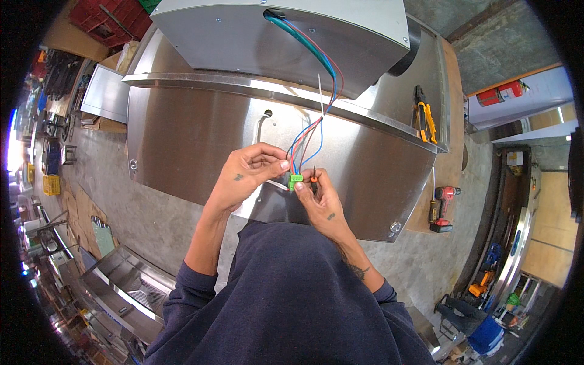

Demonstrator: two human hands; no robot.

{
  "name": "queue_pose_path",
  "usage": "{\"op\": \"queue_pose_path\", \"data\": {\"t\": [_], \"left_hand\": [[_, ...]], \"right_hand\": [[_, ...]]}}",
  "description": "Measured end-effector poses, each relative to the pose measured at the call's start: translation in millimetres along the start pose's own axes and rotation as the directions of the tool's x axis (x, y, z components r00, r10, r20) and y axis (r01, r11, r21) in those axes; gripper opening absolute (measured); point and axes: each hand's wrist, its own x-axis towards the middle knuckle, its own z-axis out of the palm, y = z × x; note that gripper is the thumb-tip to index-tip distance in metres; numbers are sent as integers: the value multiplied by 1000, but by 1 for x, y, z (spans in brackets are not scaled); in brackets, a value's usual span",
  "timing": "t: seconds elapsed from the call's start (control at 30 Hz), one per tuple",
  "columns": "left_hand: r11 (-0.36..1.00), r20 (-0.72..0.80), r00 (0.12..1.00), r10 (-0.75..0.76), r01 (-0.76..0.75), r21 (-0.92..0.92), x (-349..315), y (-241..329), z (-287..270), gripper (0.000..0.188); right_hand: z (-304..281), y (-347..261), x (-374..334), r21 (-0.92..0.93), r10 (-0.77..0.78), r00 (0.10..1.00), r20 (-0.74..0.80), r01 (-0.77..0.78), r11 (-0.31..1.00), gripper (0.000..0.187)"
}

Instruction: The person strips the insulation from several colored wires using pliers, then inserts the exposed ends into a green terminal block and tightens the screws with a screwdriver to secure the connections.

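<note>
A small green terminal connector (295,180) is pinched between the thumb and fingers of my right hand (322,201). A small screwdriver (314,179) with orange and black parts also sits among that hand's fingers, pointing up. My left hand (250,167) is closed in a pinch on a thin wire just above the connector's left side. Red, blue and dark wires (311,126) run down into the connector from a white cable tie (321,97). Above the tie, a green-blue cable bundle (310,45) leaves a hole in a grey metal box (243,36).
Below my hands spans a stainless steel panel (371,164), with a white cable (260,131) coming from its hole. Yellow-and-black pliers (426,121) lie on its right ledge. A red cordless drill (446,198) and another screwdriver (434,210) rest farther right. A steel sink (115,286) stands lower left.
</note>
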Motion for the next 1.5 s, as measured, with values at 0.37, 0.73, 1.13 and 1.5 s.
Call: {"op": "queue_pose_path", "data": {"t": [0.37, 0.73, 1.13, 1.5], "left_hand": [[990, 1, 1000, 30, -30, 135, 1, 11, 7, 23], [989, 17, 1000, -13, 11, 145, 3, 17, 7, 26], [986, 14, 1000, 7, -9, 169, 7, 16, 9, 24], [984, -29, 999, 21, -16, 180, 8, 12, 13, 21]], "right_hand": [[-1, -10, 0, -107, 25, 999, -19, -27, 994, 23], [2, -14, 1, -52, 16, 999, -44, -18, 998, 20], [1, -12, 3, -24, 31, 998, -48, -32, 999, 22], [6, -7, 5, -40, -25, 992, -123, 20, 999, 23]]}}
